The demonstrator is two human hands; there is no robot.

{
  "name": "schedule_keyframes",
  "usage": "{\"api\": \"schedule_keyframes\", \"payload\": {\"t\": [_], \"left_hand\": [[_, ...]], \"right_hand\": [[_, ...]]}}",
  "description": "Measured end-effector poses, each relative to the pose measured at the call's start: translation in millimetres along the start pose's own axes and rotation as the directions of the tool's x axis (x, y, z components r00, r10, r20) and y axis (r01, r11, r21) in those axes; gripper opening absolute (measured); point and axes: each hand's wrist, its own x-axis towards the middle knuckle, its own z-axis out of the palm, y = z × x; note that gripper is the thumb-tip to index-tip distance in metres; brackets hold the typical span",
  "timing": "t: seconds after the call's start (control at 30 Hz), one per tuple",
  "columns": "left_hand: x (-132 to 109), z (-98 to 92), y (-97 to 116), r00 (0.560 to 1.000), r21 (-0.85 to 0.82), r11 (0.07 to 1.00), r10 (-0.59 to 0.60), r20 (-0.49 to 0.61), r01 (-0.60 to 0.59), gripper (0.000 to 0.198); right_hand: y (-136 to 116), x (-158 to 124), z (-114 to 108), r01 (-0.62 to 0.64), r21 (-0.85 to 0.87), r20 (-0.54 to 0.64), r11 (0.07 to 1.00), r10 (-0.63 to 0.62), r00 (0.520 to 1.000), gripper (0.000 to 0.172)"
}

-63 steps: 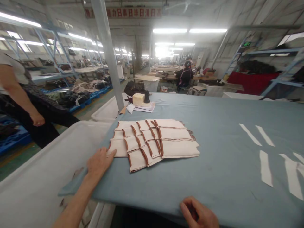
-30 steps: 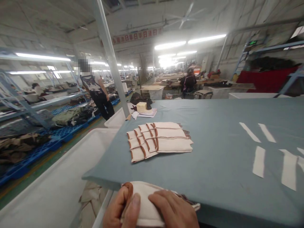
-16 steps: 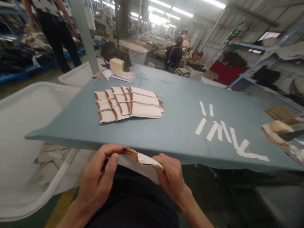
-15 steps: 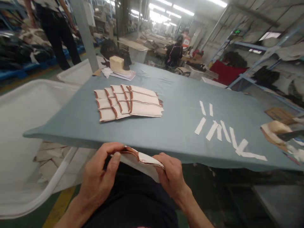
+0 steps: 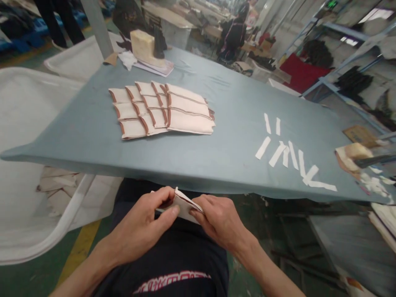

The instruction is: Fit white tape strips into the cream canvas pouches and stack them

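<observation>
Both hands hold one cream fabric piece [image 5: 185, 206] with a brown edge, in front of the table's near edge. My left hand [image 5: 148, 218] pinches its left part between thumb and fingers. My right hand [image 5: 221, 218] is closed around its right end. Much of the piece is hidden by the hands, so its full shape cannot be made out. Beyond them on the table lies a fanned row of similar cream pieces with brown edges [image 5: 188, 109], overlapping one another.
A blue-grey cloth covers the table [image 5: 229, 156]. Several white strips [image 5: 275, 152] lie to the right. A yellowish block [image 5: 142, 44] stands at the far left, another block [image 5: 359, 150] at the right. A white bin [image 5: 21, 231] with fabric pieces adjoins the left side. People are farther back.
My view has tilted down. My left hand has moved along the fabric piece toward my right hand, and the hands are closer together. The row on the table looks unchanged.
</observation>
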Motion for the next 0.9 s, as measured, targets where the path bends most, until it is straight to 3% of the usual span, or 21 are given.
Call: {"api": "schedule_keyframes", "payload": {"t": [0.07, 0.13, 0.27, 0.4, 0.5, 0.7, 0.9], "left_hand": [[0, -0.5, -2, 0.998, -0.051, 0.998, -0.027, 0.053, 0.029, 0.035], [-1, -0.8, -4, 0.998, -0.076, 0.996, -0.035, 0.049, 0.038, 0.034], [-3, -2.3, -2, 0.998, -0.121, 0.991, -0.045, 0.037, 0.049, 0.029], [-3, -4.0, 8, 0.999, -0.198, 0.98, -0.033, 0.01, 0.034, 0.024], [-3, -5.9, 13, 0.999, -0.221, 0.975, -0.031, 0.021, 0.035, 0.022], [-4, -8.6, 9, 0.998, -0.139, 0.989, -0.058, -0.006, 0.056, 0.022], [-1, -3.5, 1, 0.995, -0.1, 0.993, -0.071, -0.063, 0.064, 0.033]], "right_hand": [[-7, -2, 0, -0.112, 0.123, 0.078, 0.986, 0.103, 0.992, 0.016], [-13, -2, -2, -0.276, 0.298, 0.116, 0.914, 0.252, 0.961, 0.012], [-22, 13, -8, -0.486, 0.63, 0.23, 0.606, 0.452, 0.862, 0.025], [-21, 34, -11, -0.575, 0.751, 0.443, 0.326, 0.397, 0.804, 0.043], [-17, 41, -8, -0.595, 0.775, 0.524, 0.211, 0.311, 0.793, 0.053], [-17, 40, 3, -0.568, 0.816, 0.533, 0.103, 0.243, 0.81, 0.056], [-25, 35, 11, -0.491, 0.803, 0.381, 0.338, 0.342, 0.859, 0.032]]}}
